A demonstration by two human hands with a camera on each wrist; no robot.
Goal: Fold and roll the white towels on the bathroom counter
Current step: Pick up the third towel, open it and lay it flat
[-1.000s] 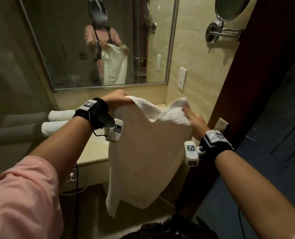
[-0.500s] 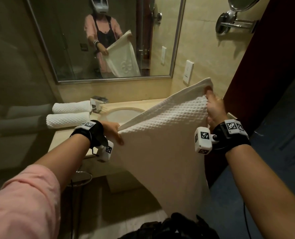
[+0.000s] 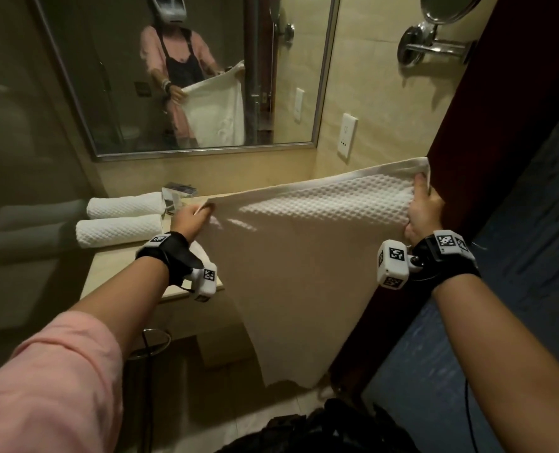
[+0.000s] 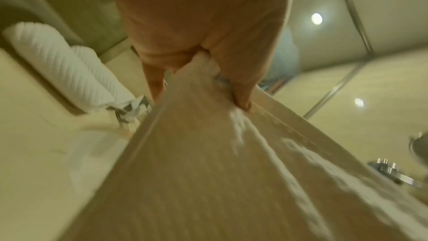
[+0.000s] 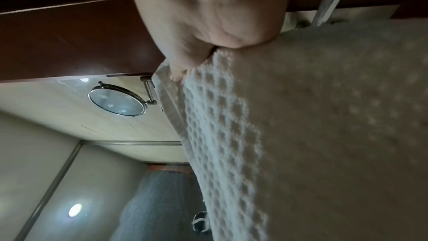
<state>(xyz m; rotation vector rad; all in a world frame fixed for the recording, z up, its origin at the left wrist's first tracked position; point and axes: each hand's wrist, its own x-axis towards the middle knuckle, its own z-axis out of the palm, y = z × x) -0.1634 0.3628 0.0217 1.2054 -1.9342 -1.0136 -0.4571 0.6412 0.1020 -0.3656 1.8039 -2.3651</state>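
Observation:
A white waffle-weave towel (image 3: 304,256) hangs spread in the air over the counter's front edge, its top edge stretched taut between both hands. My left hand (image 3: 193,219) pinches the top left corner above the counter (image 3: 115,269). My right hand (image 3: 422,210) grips the top right corner, held higher, near the dark door frame. The left wrist view shows the towel (image 4: 208,162) pinched between thumb and fingers (image 4: 241,87). The right wrist view shows fingers (image 5: 183,65) curled over the towel's hem (image 5: 231,125). Two rolled white towels (image 3: 121,220) lie side by side at the counter's back left.
A chrome faucet (image 3: 177,197) stands beside the rolled towels, with the sink hidden behind the spread towel. A wall mirror (image 3: 190,76) hangs behind the counter, a round shaving mirror (image 3: 441,24) on the right wall. A dark wooden door frame (image 3: 487,132) stands right. A dark bag (image 3: 320,429) lies on the floor.
The bunched towel has been pulled open. My hands moved apart, the left one down toward the counter and the right one out to the door frame, so the top edge is now taut.

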